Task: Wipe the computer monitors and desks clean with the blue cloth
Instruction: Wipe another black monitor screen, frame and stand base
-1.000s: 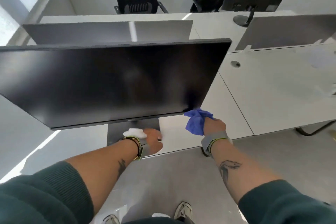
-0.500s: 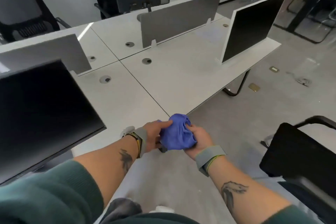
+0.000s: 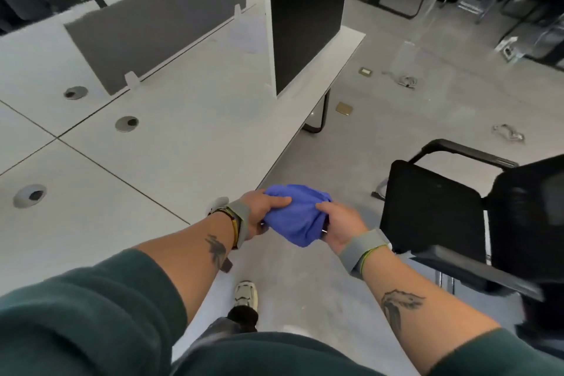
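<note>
You hold the blue cloth point(image 3: 294, 214) bunched in the air just off the table point(image 3: 195, 137) edge. Your left hand point(image 3: 259, 210) and right hand point(image 3: 341, 226) both curl round it, probably to regather a clean face for the monitor point(image 3: 305, 15) ahead.

Bunched blue cloth point(image 3: 294, 215): hides fingers of left hand point(image 3: 262, 212) and right hand point(image 3: 343, 227). Small dark item point(image 3: 325, 227) at cloth's 4 o'clock edge, against right palm: unidentifiable. Black mesh office chair point(image 3: 457, 217), 3 o'clock: backrest blurred, cut by right edge. White-framed flat monitor point(image 3: 305, 24), 12 o'clock: top cut off. Pale floor scraps point(image 3: 508, 132), 2 o'clock: too small to tell.
</note>
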{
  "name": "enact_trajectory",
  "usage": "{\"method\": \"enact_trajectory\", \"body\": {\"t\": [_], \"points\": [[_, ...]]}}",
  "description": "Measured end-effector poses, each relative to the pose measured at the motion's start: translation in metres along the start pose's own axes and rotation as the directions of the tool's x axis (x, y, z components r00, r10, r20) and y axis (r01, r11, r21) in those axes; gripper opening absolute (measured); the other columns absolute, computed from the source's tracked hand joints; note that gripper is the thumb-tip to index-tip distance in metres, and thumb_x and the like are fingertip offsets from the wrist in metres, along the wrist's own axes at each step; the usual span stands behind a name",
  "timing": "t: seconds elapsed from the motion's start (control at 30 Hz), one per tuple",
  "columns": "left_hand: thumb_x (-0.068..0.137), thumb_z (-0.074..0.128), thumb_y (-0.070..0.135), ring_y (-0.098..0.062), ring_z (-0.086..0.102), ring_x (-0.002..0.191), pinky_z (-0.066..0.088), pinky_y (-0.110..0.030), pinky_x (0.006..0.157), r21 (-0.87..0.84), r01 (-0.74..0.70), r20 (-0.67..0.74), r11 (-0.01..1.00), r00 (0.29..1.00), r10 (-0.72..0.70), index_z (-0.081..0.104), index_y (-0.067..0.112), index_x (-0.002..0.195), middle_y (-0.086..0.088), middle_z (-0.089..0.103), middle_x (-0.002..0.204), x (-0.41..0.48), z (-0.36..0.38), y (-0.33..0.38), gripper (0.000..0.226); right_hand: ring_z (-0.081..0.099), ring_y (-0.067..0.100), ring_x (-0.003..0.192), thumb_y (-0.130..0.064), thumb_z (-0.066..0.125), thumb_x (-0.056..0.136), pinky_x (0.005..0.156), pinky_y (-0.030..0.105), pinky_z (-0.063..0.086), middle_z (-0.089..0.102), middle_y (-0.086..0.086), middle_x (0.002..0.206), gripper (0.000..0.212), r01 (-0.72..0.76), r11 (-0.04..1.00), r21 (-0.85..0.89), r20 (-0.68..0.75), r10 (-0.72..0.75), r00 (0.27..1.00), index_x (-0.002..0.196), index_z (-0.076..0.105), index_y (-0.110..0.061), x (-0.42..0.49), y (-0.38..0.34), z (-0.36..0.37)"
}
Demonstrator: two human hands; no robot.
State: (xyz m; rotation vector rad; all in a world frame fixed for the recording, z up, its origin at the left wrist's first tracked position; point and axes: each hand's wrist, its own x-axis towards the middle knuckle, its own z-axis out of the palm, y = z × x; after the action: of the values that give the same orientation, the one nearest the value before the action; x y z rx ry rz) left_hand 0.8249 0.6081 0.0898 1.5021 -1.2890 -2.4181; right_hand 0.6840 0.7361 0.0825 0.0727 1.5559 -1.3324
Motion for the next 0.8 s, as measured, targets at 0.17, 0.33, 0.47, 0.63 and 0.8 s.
{"method": "enact_trajectory", "body": {"t": [0.17, 0.33, 0.47, 0.63, 0.8], "points": [[0.076, 0.08, 0.026, -0.024, 0.062, 0.11, 0.048, -0.046, 0.093, -0.067, 0.096, 0.239, 0.993, 0.968, -0.077, 0.067, 0.032, 0.12, 0.002, 0.069, 0.119, 0.051, -0.004, 0.049, 0.046, 0.066, 0.028, 0.107, -0.01, 0.052, 0.099, 0.082, 0.036, 0.053, 0.067, 0.016, 0.122, 0.031, -0.05, 0.974, 0.219, 0.076, 0.034, 0.996, 0.129, 0.057, -0.006, 0.032, -0.032, -0.004], [0.079, 0.063, -0.002, -0.033, 0.064, 0.108, 0.052, -0.049, 0.09, 0.026, 0.037, 0.326, 0.999, 0.944, -0.044, 0.058, 0.023, 0.13, -0.012, 0.068, 0.12, 0.102, 0.037, 0.081, 0.057, 0.067, 0.028, 0.1, -0.014, 0.076, 0.077, 0.077, 0.034, 0.051, 0.07, 0.01, 0.115, 0.055, -0.063, 0.994, -0.088, -0.049, 0.059, 0.997, 0.128, 0.057, -0.014, 0.067, -0.054, -0.023], [0.067, 0.058, 0.0, -0.032, 0.064, 0.103, 0.05, -0.047, 0.093, 0.33, 0.014, 0.455, 0.944, 0.873, -0.172, 0.06, 0.017, 0.121, -0.014, 0.066, 0.112, 0.136, 0.091, 0.114, 0.056, 0.051, 0.021, 0.119, -0.017, 0.084, 0.07, 0.097, 0.035, 0.045, 0.044, 0.002, 0.132, 0.099, 0.07, 0.934, -0.351, -0.155, -0.132, 0.979, 0.152, 0.028, -0.023, 0.103, -0.09, -0.074], [0.079, 0.057, -0.004, -0.032, 0.065, 0.114, 0.056, -0.044, 0.094, 0.407, -0.021, 0.607, 0.913, 0.753, -0.254, 0.061, 0.014, 0.13, -0.016, 0.064, 0.13, 0.19, 0.173, 0.159, 0.054, 0.065, 0.029, 0.113, -0.003, 0.073, 0.079, 0.099, 0.042, 0.051, 0.067, 0.016, 0.125, 0.054, 0.042, 0.999, 0.011, 0.159, -0.044, 0.986, 0.131, 0.059, -0.008, 0.145, -0.152, -0.134], [0.083, 0.071, 0.001, -0.026, 0.065, 0.111, 0.05, -0.049, 0.1, 0.231, 0.135, 0.279, 0.964, 0.939, -0.199, 0.033, 0.027, 0.153, -0.006, 0.06, 0.135, 0.24, 0.241, 0.203, 0.084, 0.068, 0.038, 0.106, 0.001, 0.069, 0.086, 0.094, 0.053, 0.054, 0.07, 0.023, 0.113, 0.035, 0.052, 0.974, 0.219, 0.014, -0.056, 0.998, 0.12, 0.061, -0.002, 0.199, -0.21, -0.187]]}}
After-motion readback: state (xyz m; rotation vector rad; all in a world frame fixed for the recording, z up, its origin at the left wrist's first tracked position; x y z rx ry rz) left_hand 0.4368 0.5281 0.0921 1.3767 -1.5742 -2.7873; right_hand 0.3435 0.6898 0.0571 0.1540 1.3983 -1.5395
